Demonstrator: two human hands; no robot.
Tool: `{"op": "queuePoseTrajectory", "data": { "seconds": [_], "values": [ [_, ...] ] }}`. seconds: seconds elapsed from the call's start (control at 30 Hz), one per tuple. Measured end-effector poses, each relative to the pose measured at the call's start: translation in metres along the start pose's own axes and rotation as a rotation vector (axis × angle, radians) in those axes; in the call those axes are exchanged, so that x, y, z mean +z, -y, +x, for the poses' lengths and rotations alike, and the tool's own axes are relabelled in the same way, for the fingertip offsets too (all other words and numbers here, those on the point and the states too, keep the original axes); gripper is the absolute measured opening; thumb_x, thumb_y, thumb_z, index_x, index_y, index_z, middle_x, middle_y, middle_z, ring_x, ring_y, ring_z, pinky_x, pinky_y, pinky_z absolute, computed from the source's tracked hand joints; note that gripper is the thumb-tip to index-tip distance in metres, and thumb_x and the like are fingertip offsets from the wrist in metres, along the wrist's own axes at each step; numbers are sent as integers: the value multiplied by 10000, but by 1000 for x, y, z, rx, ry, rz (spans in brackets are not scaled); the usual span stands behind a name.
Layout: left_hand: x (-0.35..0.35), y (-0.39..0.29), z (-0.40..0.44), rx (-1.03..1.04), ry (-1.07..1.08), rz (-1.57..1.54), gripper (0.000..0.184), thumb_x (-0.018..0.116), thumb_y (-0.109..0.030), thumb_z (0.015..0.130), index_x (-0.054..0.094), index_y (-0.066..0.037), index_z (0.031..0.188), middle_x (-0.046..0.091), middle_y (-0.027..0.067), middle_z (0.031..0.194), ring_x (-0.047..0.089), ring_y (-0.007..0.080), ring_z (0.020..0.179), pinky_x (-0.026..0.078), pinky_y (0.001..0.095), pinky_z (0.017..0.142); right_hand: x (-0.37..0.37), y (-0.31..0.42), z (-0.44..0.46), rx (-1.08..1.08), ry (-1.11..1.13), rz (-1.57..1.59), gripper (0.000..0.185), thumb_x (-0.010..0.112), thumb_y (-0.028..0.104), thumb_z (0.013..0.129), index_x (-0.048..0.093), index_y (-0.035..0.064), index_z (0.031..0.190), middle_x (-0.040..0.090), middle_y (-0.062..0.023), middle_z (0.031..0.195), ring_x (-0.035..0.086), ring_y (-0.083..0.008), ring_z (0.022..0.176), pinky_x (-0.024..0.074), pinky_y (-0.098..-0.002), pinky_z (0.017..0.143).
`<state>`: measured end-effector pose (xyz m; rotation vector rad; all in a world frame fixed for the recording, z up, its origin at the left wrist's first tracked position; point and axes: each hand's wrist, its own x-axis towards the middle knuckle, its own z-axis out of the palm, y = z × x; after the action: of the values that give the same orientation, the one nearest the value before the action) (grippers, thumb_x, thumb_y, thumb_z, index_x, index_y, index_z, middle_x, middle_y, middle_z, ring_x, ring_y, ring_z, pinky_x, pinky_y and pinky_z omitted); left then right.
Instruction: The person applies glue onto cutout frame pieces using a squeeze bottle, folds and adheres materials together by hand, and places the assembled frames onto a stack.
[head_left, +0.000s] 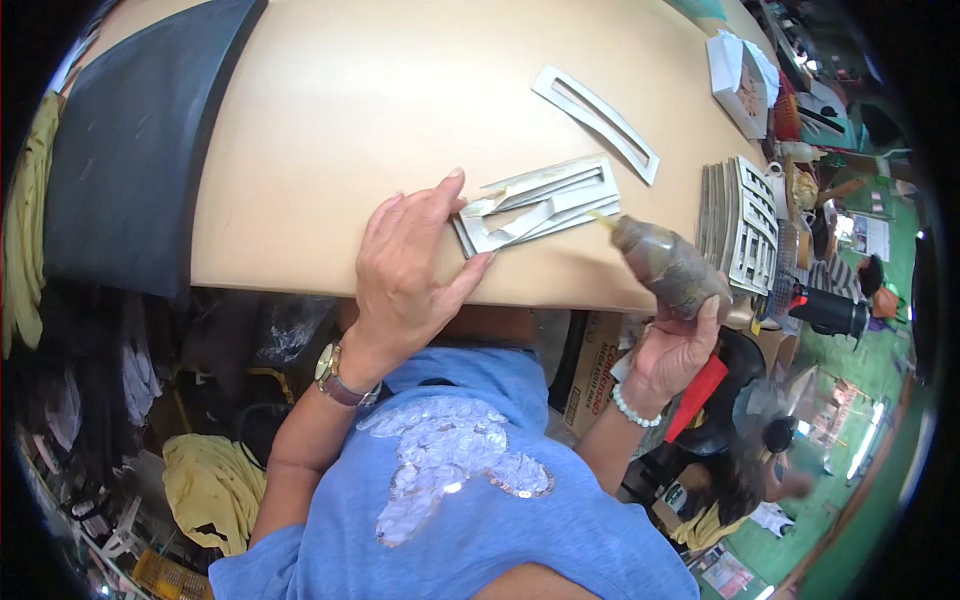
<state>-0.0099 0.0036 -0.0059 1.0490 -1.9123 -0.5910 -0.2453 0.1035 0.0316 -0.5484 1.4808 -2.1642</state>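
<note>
My right hand [680, 345] grips a brown-stained squeeze bottle [665, 262], tilted so that its yellowish nozzle points at the right end of some pale grey slotted pieces [545, 205]. These flat pieces lie overlapping near the table's front edge, and a strip curls up in their middle. At their left end rests my left hand [405, 260], its fingers stretched apart and the thumb against the near corner. Farther back, a single curved slotted piece [600, 122] lies alone on the table.
Stacked slotted pieces [740, 222] stand at the table's right edge. Behind them is a white box [742, 85]. A dark curved panel [140, 140] covers the table's left side. A black cylindrical object [830, 311] juts out at the right. Other people are in the background there.
</note>
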Motion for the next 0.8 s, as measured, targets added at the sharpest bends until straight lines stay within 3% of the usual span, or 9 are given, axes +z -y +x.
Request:
{"op": "queuePoseTrajectory", "data": {
  "seconds": [0.17,0.5,0.8],
  "values": [
    [0,-1,0,-26,21,-5,690,767,-113,664,481,-18,1285,630,107,994,589,269,953,414,433,917,-17,2,21,-163,-77,-109,410,610,130,879,474,23,1251,585,-116,1106,609,-210,960,550,-322,758],
    [-3,-4,1,-23,33,19,707,767,-73,660,468,-10,1297,640,122,1001,607,263,948,417,404,911,-8,-12,25,-194,-43,-143,433,625,53,856,457,12,1254,590,-114,1068,615,-194,915,560,-299,719],
    [-2,-2,0,-23,31,6,679,761,-128,676,483,-32,1288,633,102,1014,588,270,970,408,439,916,-6,-17,18,-156,-18,-123,418,609,50,866,457,12,1253,591,-115,1062,614,-187,908,545,-295,724]
  ]
}}
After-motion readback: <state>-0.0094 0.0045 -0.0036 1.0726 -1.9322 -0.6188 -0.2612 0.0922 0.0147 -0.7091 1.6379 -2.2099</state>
